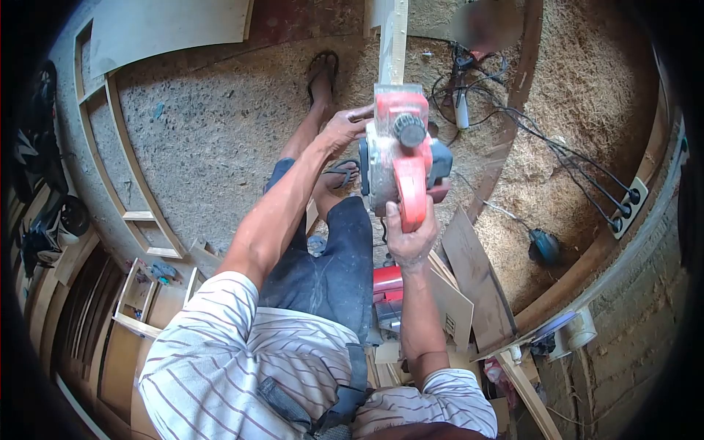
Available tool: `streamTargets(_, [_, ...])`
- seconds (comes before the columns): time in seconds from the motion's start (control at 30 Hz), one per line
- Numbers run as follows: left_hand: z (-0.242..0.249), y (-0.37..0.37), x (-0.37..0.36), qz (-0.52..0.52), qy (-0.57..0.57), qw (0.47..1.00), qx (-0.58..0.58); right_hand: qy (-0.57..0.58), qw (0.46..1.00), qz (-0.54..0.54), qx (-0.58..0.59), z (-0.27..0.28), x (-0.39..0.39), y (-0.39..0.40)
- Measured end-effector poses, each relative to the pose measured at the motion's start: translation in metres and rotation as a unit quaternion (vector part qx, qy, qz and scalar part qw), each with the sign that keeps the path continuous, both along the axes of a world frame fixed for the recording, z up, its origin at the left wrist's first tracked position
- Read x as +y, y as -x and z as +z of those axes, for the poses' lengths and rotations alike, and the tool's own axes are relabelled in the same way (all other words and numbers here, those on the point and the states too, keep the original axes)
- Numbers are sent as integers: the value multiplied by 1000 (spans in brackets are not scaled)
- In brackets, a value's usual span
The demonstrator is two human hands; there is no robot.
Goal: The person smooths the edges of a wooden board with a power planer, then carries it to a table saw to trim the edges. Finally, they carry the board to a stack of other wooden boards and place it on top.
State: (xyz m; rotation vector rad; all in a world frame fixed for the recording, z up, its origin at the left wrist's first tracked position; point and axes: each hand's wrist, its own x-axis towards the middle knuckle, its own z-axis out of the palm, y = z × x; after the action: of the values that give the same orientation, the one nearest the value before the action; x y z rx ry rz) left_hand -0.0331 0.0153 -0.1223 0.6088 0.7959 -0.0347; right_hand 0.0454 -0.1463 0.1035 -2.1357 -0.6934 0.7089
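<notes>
My right hand (412, 240) is wrapped around the red rear handle of an electric planer (412, 165). The planer has a clear front cover and a black knob. A narrow wooden board (394, 48) runs out beyond the planer's front, away from me; the tool's body covers the nearer stretch. At the planer's left side, my left hand (343, 134) has its fingers bent toward the tool. Its fingertips disappear behind the planer, so what they grip is hidden.
Black cables run from a power strip (631, 208) on the right across wood shavings (579, 110). A teal power tool (544, 246) lies there. Wooden frames (121, 147) and a pale panel (165, 33) lie left. A red case (388, 284) and board offcuts (480, 282) are close by.
</notes>
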Motion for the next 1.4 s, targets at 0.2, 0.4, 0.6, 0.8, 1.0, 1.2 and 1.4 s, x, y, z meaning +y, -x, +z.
streamTargets(0.2, [3,4,-4,24,5,1000,12,-25,999,19,-16,3,69,-38])
streamTargets(0.4, [37,-7,16,-51,2,997,61,-40,999,7,-20,0,134,-75])
streamTargets(0.6, [22,-7,8,-24,20,999,34,-74,996,-3,-46,4,198,-111])
streamTargets(0.8, [37,-7,5,-9,41,999,32,-89,990,3,-107,9,251,-141])
streamTargets(1.0, [63,-14,3,-59,-223,973,-3,-102,983,7,-155,12,255,-142])
streamTargets(1.2, [58,-14,-4,-126,-324,938,-5,-79,992,4,-97,10,261,-149])
streamTargets(1.4, [85,-20,9,-148,-243,958,38,-90,988,15,-120,10,327,-189])
